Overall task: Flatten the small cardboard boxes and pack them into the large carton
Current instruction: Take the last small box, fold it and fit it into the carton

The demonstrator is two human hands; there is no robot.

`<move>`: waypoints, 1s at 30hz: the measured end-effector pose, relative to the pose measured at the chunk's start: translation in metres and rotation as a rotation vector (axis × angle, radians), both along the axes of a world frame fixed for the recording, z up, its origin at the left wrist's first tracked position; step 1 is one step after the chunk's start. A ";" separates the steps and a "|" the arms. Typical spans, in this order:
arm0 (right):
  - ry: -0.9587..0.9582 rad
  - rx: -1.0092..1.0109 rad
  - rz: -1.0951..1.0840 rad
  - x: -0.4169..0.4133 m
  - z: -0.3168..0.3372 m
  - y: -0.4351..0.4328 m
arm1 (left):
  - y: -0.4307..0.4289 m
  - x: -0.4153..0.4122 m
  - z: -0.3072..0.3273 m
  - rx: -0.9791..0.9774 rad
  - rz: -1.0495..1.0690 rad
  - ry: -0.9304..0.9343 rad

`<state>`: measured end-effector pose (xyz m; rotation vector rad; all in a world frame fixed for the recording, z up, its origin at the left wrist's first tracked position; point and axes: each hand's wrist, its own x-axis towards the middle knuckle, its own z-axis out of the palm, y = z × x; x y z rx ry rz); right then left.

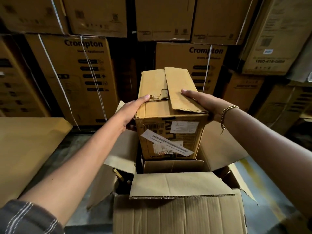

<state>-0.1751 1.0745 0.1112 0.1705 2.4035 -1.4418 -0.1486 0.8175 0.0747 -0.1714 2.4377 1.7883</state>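
A small cardboard box (pixel 170 135) with white labels on its near face is upright over the open mouth of the large carton (pixel 179 215). Its top flaps are folded shut, and the right one is torn and lifting. My left hand (pixel 131 110) grips its upper left edge, thumb on top and fingers down the side. My right hand (pixel 204 102), with a gold bracelet at the wrist, grips the upper right edge, thumb on the loose flap; its fingers are hidden behind the box. Brown cardboard pieces (pixel 173 166) lie inside the carton below the box.
The carton's flaps stand open, the near one (pixel 180 184) folded inward. A large flat cardboard surface (pixel 25 149) lies to the left. Strapped printed cartons (pixel 76 78) are stacked as a wall behind and to the right. Grey floor (pixel 263 188) shows at the right.
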 end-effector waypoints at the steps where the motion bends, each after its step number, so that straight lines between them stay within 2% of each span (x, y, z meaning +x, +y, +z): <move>1: -0.004 0.002 0.007 -0.001 0.000 -0.001 | -0.001 -0.001 -0.001 -0.001 0.001 0.003; 14: -0.018 0.043 0.054 -0.017 0.003 -0.011 | -0.012 -0.004 -0.005 0.007 0.033 0.025; 21: -0.071 0.063 0.049 -0.022 -0.019 -0.004 | -0.008 -0.007 -0.025 -0.030 0.023 -0.049; 26: -0.076 0.067 0.007 -0.022 -0.066 0.004 | 0.002 -0.017 -0.065 -0.161 -0.033 -0.055; 30: -0.041 0.233 0.026 -0.020 -0.111 0.004 | 0.016 -0.023 -0.098 -0.501 -0.083 -0.022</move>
